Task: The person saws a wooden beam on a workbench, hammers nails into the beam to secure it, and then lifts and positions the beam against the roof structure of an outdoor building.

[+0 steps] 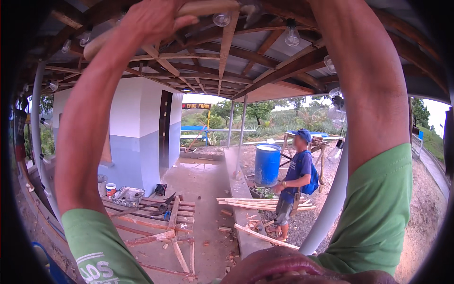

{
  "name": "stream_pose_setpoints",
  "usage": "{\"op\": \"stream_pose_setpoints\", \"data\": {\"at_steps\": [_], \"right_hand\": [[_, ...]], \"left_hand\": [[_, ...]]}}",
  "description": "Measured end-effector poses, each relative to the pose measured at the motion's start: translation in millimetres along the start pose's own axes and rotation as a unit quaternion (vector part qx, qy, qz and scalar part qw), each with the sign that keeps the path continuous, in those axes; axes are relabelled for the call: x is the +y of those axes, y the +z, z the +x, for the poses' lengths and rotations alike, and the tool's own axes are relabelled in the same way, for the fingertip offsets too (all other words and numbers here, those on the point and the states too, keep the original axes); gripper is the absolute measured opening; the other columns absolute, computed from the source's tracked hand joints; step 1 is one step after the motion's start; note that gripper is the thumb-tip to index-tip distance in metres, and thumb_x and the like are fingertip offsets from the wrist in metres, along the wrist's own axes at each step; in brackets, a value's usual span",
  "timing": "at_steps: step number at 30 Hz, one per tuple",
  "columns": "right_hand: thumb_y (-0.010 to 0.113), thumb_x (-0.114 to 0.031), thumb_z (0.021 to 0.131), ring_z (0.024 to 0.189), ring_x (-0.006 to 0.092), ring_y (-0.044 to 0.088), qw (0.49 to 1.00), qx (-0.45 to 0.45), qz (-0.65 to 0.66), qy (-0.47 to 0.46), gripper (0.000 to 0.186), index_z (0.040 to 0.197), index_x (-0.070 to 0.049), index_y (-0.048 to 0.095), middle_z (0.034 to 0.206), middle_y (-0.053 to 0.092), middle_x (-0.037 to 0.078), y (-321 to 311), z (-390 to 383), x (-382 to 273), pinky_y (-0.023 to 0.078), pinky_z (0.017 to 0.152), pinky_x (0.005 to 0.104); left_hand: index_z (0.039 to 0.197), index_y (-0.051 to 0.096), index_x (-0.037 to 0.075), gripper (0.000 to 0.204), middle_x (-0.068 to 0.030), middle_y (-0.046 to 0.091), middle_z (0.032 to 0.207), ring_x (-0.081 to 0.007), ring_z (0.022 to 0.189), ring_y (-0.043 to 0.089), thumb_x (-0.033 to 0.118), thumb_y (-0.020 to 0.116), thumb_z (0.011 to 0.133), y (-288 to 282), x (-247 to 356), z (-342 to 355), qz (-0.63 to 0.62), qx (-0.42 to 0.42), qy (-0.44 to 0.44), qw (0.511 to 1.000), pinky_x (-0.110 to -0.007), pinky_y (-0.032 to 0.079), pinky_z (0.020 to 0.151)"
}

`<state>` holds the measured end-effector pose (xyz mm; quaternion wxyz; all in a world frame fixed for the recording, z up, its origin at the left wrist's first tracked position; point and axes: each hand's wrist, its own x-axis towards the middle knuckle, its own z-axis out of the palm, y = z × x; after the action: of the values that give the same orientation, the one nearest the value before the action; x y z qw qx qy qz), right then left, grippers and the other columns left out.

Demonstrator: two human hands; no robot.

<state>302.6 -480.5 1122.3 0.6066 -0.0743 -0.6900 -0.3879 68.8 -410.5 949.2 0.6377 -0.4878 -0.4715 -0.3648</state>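
Note:
Both my arms reach up toward the roof frame. At the top edge, my left hand [158, 19] is closed around a pale wooden strip [208, 7], the thumb lying below it. Part of the fingers is cut off by the frame edge. Another length of pale wood [97, 46] shows behind my left forearm, seemingly the same strip. Just right of the strip's end is a blurred greyish thing that I cannot make out. My right forearm runs past the top edge, so the right hand is out of sight. Dark roof beams [283, 78] and a clear bulb [292, 37] hang overhead.
A wooden frame [175, 227] with tools and a tray [127, 196] stands low at the left. A co-worker [295, 168] in blue stands beyond a low concrete ledge, beside a blue drum [267, 165]. Long timber strips [267, 204] lie nearby. A grey post [326, 208] rises by my right arm.

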Motion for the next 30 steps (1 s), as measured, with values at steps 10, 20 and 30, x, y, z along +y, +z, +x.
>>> {"op": "stream_pose_setpoints", "data": {"at_steps": [10, 20, 30], "right_hand": [[0.061, -0.032, 0.099, 0.138, 0.0366, 0.043, 0.999, -0.035, 0.021, 0.012, 0.071, 0.150, 0.007, 0.029, 0.151, 0.041, 0.026, -8, -3, -4, 0.037, 0.115, 0.0426], [0.062, -0.037, 0.098, 0.138, 0.0396, 0.042, 0.995, -0.064, 0.046, 0.060, 0.080, 0.152, 0.007, 0.024, 0.152, 0.037, 0.028, -19, -10, -16, 0.041, 0.111, 0.0503], [0.063, -0.039, 0.097, 0.137, 0.0412, 0.043, 0.998, -0.057, -0.017, 0.014, 0.081, 0.152, 0.007, 0.025, 0.151, 0.039, 0.029, -14, -8, -15, 0.043, 0.108, 0.0530]], "left_hand": [[0.106, 0.052, 0.010, 0.059, -0.0200, 0.064, 0.072, -0.0426, 0.075, 0.065, 0.067, 0.055, 0.089, 11, 14, -63, -0.098, -0.022, 0.018, 0.995, -0.053, 0.049, 0.068], [0.102, 0.066, 0.001, 0.067, -0.0229, 0.069, 0.081, -0.0369, 0.081, 0.070, 0.066, 0.050, 0.093, -51, 3, 28, 0.061, -0.047, -0.011, 0.997, -0.048, 0.055, 0.071], [0.102, 0.066, 0.003, 0.073, -0.0168, 0.068, 0.078, -0.0377, 0.078, 0.069, 0.073, 0.049, 0.090, -54, -18, 28, 0.044, -0.082, -0.044, 0.995, -0.049, 0.051, 0.067]]}}
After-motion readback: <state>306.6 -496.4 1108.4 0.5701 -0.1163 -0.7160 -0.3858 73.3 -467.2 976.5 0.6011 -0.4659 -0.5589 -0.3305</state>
